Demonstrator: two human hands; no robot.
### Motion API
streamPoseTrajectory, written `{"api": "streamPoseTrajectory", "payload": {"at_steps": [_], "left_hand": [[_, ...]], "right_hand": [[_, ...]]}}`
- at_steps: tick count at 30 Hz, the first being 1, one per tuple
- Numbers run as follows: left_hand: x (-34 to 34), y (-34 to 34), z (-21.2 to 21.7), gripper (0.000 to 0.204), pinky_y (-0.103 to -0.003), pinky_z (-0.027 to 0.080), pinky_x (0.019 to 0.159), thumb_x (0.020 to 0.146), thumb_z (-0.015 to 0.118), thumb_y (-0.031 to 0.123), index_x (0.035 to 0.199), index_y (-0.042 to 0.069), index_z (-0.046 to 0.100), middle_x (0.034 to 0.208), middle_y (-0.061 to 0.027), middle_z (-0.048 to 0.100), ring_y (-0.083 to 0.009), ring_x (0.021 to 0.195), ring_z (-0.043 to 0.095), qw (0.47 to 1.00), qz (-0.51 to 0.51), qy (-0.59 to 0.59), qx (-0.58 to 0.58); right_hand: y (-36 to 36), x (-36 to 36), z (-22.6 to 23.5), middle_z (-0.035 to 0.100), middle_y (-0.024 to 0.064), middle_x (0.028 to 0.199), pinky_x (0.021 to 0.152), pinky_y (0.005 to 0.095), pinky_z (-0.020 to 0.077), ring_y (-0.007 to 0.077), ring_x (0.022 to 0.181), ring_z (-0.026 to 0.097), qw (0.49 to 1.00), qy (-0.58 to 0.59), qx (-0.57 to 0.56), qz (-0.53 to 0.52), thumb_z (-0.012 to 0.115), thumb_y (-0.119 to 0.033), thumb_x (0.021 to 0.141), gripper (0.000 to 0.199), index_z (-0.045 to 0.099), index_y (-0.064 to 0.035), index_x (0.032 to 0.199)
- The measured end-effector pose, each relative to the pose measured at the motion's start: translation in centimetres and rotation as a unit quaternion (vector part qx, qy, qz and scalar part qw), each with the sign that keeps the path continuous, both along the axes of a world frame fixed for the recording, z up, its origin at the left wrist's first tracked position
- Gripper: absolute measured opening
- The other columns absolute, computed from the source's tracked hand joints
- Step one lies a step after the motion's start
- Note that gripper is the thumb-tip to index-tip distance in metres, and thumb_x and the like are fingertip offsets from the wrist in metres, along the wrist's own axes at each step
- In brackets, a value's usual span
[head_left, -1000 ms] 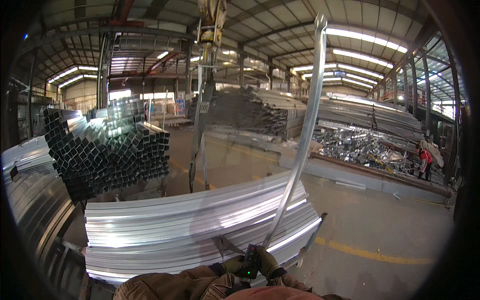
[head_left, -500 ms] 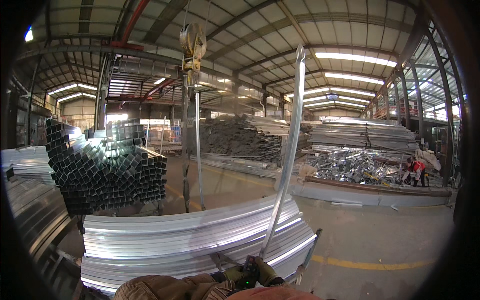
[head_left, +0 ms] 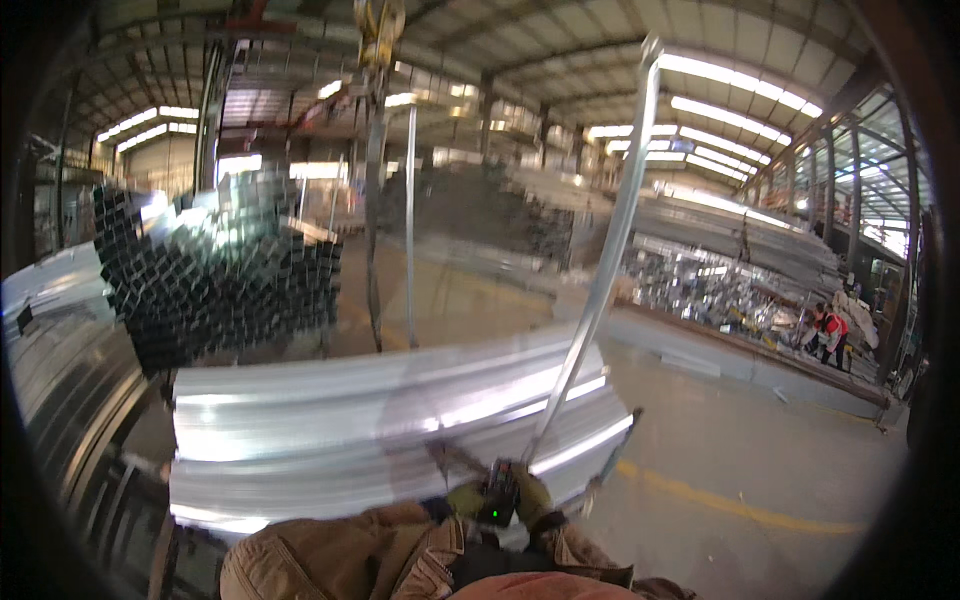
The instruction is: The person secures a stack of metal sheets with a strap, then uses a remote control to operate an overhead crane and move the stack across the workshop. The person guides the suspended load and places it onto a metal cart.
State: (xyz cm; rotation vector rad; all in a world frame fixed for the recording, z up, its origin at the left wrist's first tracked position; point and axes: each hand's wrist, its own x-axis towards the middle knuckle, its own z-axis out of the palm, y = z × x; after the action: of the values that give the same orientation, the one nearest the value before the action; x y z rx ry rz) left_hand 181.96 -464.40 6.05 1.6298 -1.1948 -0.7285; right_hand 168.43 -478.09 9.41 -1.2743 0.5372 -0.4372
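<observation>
In front of my body, a small black remote control [head_left: 499,492] with a green light is held between both hands. My gloved left hand [head_left: 466,498] closes on its left side, and my gloved right hand [head_left: 534,497] on its right side. Just beyond them lies a wide stack of long, shiny metal profiles [head_left: 300,430]. A tall metal post [head_left: 600,270] rises beside my right hand, tilting to the right. Over the stack's far side hangs a yellow crane hook block [head_left: 378,35], with a dark strap [head_left: 372,230] running down from it.
A big bundle of square metal tubes [head_left: 235,290] stands at the left. More profiles [head_left: 75,370] lie beside it. On the right is a heap of metal scrap [head_left: 700,285] behind a low barrier [head_left: 720,350]. A person in a red vest [head_left: 829,328] bends there.
My view has tipped down and tilted, so the hook block sits higher and the hands show more fully. Both hands still hold the remote control.
</observation>
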Motion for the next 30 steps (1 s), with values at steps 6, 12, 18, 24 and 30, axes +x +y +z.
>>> {"api": "streamPoseTrajectory", "payload": {"at_steps": [6,12,18,24,30], "left_hand": [[-2.6,2.5,0.2,0.065,-0.041,0.053,0.095,0.094,0.07,0.052,0.136,0.003,0.062,0.116,-0.0195,0.073,-0.0276,0.107,0.07,0.993,0.088,-0.073,0.021],[-3.0,3.4,-0.6,0.061,-0.041,0.053,0.097,0.096,0.07,0.043,0.138,-0.001,0.059,0.122,-0.015,0.072,-0.0242,0.109,0.067,0.997,0.03,0.068,-0.03],[-3.4,5.4,0.3,0.068,-0.039,0.051,0.1,0.096,0.072,0.04,0.146,-0.001,0.05,0.132,-0.0201,0.066,-0.0271,0.121,0.064,0.997,0.032,0.07,0.033],[2.3,8.5,-0.9,0.077,-0.044,0.044,0.115,0.092,0.076,0.048,0.152,0.008,0.047,0.15,-0.017,0.055,-0.0322,0.137,0.055,0.97,0.199,-0.132,0.05],[11.7,14.6,0.7,0.099,-0.05,0.011,0.129,0.094,0.051,0.076,0.166,0.016,0.022,0.174,-0.0129,0.017,-0.034,0.16,0.01,0.776,0.343,-0.405,0.341]], "right_hand": [[0.7,-0.1,-1.5,0.072,0.0104,0.106,0.079,0.037,0.0586,0.0244,0.093,0.072,0.994,-0.101,0.015,0.028,0.066,-0.039,0.103,0.048,0.062,0.0011,0.129],[1.3,-1.3,-1.6,0.072,0.0087,0.108,0.078,0.0339,0.0584,0.0203,0.093,0.071,0.92,-0.066,-0.386,0.003,0.062,-0.035,0.105,0.044,0.063,0.0021,0.128],[3.8,-1.9,1.2,0.071,0.0054,0.109,0.083,0.0314,0.0568,0.0155,0.095,0.068,0.99,-0.083,0.109,0.008,0.062,-0.042,0.105,0.048,0.065,0.0007,0.127],[3.6,-2.8,2.0,0.071,0.0063,0.112,0.083,0.0293,0.0568,0.0139,0.096,0.068,0.997,-0.055,0.043,0.02,0.054,-0.04,0.109,0.045,0.065,-0.0006,0.128],[3.6,-3.3,1.9,0.071,0.0068,0.111,0.082,0.0325,0.0587,0.0168,0.093,0.07,0.987,-0.047,0.155,0.021,0.059,-0.036,0.107,0.042,0.064,-0.0016,0.13]]}}
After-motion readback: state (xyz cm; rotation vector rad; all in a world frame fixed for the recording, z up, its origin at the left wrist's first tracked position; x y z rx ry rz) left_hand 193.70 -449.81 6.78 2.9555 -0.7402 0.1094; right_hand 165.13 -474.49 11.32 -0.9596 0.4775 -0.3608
